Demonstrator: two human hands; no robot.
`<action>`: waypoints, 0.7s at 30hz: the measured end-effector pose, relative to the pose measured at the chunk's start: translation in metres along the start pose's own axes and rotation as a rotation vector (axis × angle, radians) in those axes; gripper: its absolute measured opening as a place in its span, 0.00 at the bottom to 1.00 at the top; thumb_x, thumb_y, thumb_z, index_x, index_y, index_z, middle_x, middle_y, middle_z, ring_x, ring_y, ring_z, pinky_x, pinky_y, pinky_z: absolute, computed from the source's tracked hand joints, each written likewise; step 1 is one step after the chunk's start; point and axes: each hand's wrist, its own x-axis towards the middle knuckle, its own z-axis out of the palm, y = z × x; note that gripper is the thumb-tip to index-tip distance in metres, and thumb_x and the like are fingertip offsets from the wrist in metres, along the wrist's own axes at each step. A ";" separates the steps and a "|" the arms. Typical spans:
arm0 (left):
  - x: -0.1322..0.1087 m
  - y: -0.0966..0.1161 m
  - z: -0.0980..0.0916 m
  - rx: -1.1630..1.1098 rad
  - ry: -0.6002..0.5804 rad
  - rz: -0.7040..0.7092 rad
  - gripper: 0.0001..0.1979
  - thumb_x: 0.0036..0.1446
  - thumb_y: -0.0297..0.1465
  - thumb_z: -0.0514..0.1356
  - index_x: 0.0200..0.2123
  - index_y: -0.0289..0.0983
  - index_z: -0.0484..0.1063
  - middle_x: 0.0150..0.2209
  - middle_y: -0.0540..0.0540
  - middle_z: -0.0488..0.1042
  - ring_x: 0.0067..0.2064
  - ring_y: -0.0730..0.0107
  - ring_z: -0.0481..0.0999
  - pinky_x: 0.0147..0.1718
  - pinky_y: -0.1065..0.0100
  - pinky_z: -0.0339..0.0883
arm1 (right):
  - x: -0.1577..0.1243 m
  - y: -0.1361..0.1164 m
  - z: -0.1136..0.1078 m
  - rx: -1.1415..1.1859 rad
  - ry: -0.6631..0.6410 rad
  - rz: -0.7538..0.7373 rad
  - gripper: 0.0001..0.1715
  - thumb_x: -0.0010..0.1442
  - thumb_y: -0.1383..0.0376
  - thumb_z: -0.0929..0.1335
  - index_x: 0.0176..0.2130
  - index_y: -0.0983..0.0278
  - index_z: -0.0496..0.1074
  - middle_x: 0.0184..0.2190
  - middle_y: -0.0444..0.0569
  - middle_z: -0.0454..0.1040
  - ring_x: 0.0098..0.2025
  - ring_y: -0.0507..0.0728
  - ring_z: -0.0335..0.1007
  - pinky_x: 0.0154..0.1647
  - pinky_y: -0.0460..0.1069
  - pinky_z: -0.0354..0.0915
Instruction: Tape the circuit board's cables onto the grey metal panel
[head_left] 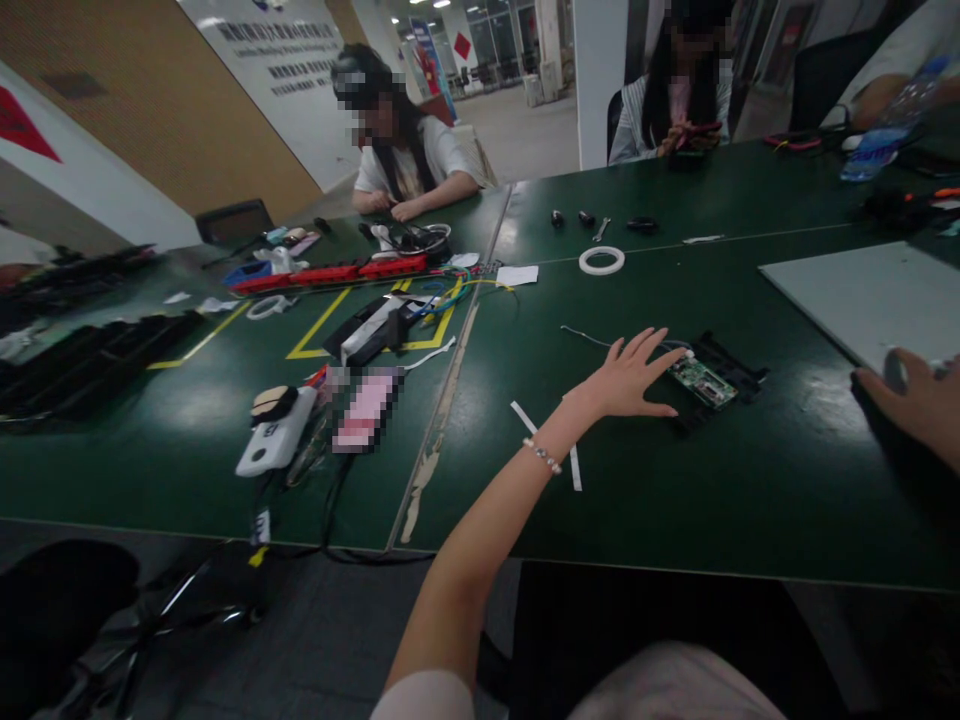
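Note:
My left hand (634, 378) is stretched out over the table with its fingers spread, and nothing is in it. Right beside its fingertips lies a small green circuit board (705, 382) on a black plastic frame (731, 362). A thin cable (589, 337) runs out behind the fingers. At the right edge of the picture my right hand (919, 405), partly cut off, has its fingers apart. It is at the near edge of a flat light-grey panel (870, 300); whether it presses on the panel I cannot make out. White strips (575, 465) lie beneath my left wrist.
A white tape ring (601, 261), a small wrench (601, 230) and several black pieces lie farther back. To the left are a phone (367, 410), a white device (276, 430), a black part with wires (375, 328) and red trays (330, 273). Other people sit across the table.

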 end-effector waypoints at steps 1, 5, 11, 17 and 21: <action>0.013 -0.005 0.003 -0.009 -0.022 0.033 0.45 0.56 0.50 0.57 0.68 0.43 0.36 0.70 0.44 0.28 0.69 0.50 0.28 0.64 0.45 0.31 | 0.001 0.000 0.000 -0.014 -0.016 -0.004 0.47 0.55 0.34 0.50 0.62 0.54 0.59 0.60 0.67 0.49 0.60 0.82 0.43 0.48 0.79 0.40; 0.051 -0.024 0.013 -0.034 -0.096 0.066 0.50 0.50 0.54 0.59 0.68 0.42 0.38 0.70 0.43 0.31 0.69 0.50 0.28 0.64 0.45 0.30 | 0.001 -0.002 -0.002 -0.053 -0.022 -0.040 0.47 0.55 0.33 0.50 0.63 0.53 0.57 0.59 0.65 0.52 0.59 0.82 0.45 0.48 0.78 0.42; 0.066 -0.036 0.022 -0.102 -0.182 0.029 0.51 0.47 0.59 0.57 0.67 0.44 0.41 0.69 0.44 0.40 0.69 0.46 0.36 0.63 0.43 0.35 | -0.001 -0.013 -0.011 -0.058 -0.040 -0.033 0.47 0.55 0.33 0.49 0.63 0.51 0.57 0.60 0.61 0.53 0.58 0.82 0.48 0.48 0.76 0.46; 0.049 -0.028 0.016 -0.129 -0.052 0.075 0.42 0.52 0.53 0.56 0.63 0.36 0.51 0.64 0.40 0.54 0.64 0.54 0.54 0.61 0.56 0.48 | -0.008 -0.027 -0.012 -0.065 0.008 -0.126 0.44 0.57 0.35 0.50 0.63 0.50 0.57 0.60 0.58 0.55 0.57 0.79 0.50 0.49 0.74 0.49; 0.039 -0.022 0.013 -0.116 -0.070 0.024 0.45 0.46 0.56 0.58 0.61 0.35 0.53 0.61 0.37 0.57 0.59 0.49 0.58 0.57 0.55 0.55 | -0.014 -0.044 -0.013 -0.054 0.000 -0.187 0.42 0.57 0.35 0.51 0.62 0.50 0.58 0.61 0.53 0.55 0.58 0.76 0.50 0.51 0.72 0.51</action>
